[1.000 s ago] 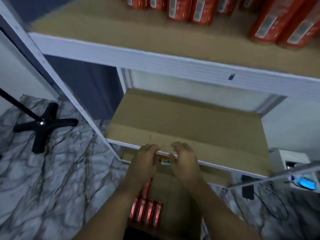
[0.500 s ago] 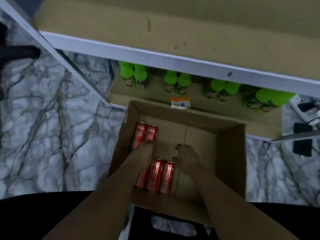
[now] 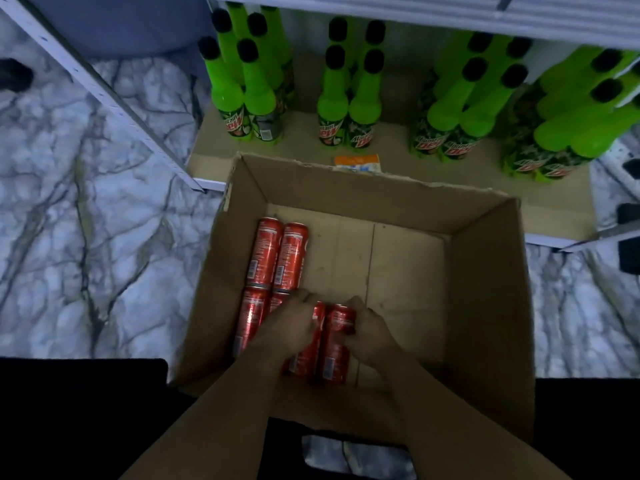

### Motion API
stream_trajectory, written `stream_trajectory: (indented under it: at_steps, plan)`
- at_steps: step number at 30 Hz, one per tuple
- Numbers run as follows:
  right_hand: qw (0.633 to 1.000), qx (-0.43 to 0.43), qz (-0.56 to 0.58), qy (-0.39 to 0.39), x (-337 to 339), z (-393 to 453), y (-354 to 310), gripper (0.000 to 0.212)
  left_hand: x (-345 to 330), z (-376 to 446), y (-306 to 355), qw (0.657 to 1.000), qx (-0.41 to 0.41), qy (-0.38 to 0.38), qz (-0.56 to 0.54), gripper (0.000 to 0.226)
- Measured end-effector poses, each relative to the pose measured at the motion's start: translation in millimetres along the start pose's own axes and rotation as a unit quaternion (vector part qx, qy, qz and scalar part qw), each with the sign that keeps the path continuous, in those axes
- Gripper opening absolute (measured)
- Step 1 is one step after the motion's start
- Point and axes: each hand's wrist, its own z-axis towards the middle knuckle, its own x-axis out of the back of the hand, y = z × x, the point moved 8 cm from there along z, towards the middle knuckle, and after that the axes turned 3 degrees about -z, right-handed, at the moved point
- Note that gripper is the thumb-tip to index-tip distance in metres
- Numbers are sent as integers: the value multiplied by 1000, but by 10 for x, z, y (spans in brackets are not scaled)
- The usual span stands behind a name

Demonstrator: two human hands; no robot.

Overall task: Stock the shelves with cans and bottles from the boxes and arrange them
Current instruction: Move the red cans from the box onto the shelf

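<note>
Both hands are down inside the cardboard box (image 3: 491,306). The right hand (image 3: 369,329) curls around one red can (image 3: 337,341) and grips it. The left hand (image 3: 289,327) lies over the red can (image 3: 308,355) next to it, fingers bent on top of it. Four more red cans (image 3: 277,258) lie flat by the left wall. Green bottles (image 3: 346,98) stand in groups on the bottom shelf (image 3: 554,216), behind the box. The floor (image 3: 86,220) looks like marble.
</note>
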Motion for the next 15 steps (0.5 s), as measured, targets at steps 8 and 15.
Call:
stream_trajectory:
  at_steps: [8,15]
  plan:
    - [982,-4,125,141,53,-336,14,48,107,-376,125,978,18,86,-189,42]
    - [963,-19,257,78,24,-225,99,56,182,-320,-79,949,51,94,-296,56]
